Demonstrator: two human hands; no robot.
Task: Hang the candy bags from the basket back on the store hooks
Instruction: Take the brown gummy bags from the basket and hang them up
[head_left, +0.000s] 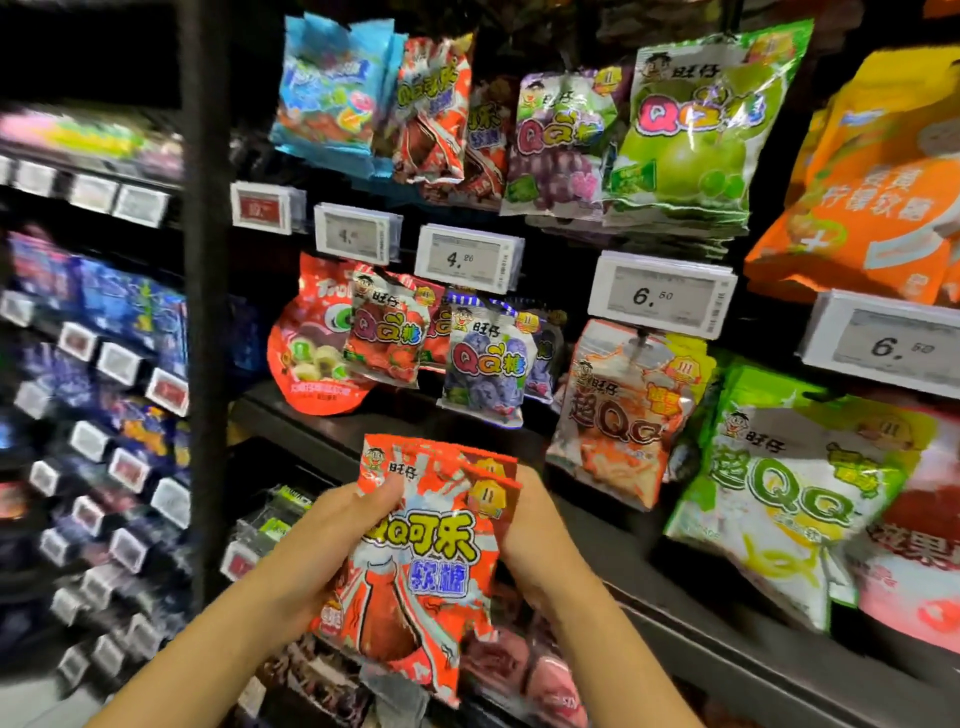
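Observation:
I hold red cola candy bags (431, 561) upright in front of the display, at least two stacked together. My left hand (332, 540) grips their left edge and my right hand (535, 540) holds the right edge from behind. Matching red cola bags (436, 114) hang on a hook in the top row, between blue bags (332, 88) and purple grape bags (561, 145). The basket is out of sight.
Green apple bags (696, 130) and orange bags (872, 197) hang at the upper right. The middle row holds strawberry bags (389, 332), blueberry bags (488, 358) and larger bags (623, 410). White price tags (467, 257) jut out under each hook. A black upright post (205, 312) stands on the left.

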